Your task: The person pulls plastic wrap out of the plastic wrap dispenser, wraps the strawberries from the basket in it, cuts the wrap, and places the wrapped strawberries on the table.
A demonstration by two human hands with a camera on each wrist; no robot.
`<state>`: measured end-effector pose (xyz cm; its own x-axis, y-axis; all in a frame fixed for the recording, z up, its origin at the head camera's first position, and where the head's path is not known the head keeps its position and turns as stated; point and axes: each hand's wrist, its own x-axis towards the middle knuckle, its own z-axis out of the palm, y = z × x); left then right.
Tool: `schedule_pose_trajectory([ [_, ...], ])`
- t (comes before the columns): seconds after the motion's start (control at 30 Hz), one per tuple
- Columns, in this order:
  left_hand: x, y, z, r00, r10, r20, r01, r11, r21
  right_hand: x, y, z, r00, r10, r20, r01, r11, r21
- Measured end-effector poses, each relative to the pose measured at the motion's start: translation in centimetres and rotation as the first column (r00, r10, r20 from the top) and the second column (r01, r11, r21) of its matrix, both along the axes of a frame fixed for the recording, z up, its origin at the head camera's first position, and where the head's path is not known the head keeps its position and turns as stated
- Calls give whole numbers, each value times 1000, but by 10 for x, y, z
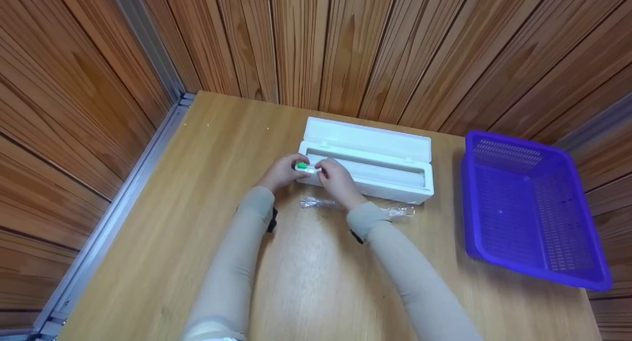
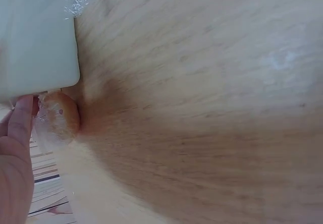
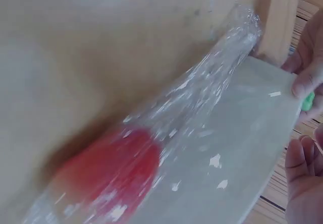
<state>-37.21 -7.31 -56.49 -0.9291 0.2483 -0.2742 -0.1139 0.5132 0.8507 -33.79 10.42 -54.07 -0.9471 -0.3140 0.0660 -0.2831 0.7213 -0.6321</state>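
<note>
A long white box (image 1: 365, 190) stands with its lid (image 1: 368, 136) raised and a pale roll (image 1: 385, 174) inside. At its left end my left hand (image 1: 282, 171) holds a small green-and-white piece (image 1: 302, 166) between thumb and fingers. My right hand (image 1: 339, 179) meets this piece's pale end with thumb and index finger. Crumpled clear film (image 3: 202, 90) lies along the box's front. Beneath it in the right wrist view is a blurred red thing (image 3: 116, 163). The left wrist view has a round orange-brown thing (image 2: 61, 115) under film, its kind unclear.
To the right of the box stands a purple plastic basket (image 1: 471, 222) with perforated sides. Wooden panels (image 1: 301, 45) rise behind the wooden table (image 1: 316, 291), and a metal rail (image 1: 123, 203) follows its left edge.
</note>
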Motion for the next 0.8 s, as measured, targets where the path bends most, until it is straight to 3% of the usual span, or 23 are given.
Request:
schedule_pose_trajectory([
  [0.27,-1,1,-7,996,-25,-80,24,999,-25,-16,-24,2,998,30,-58,-21,988,152],
  [0.8,3,-1,-3,995,-19,-100,18,1000,-7,-19,-33,0,985,77,-152,-24,947,321],
])
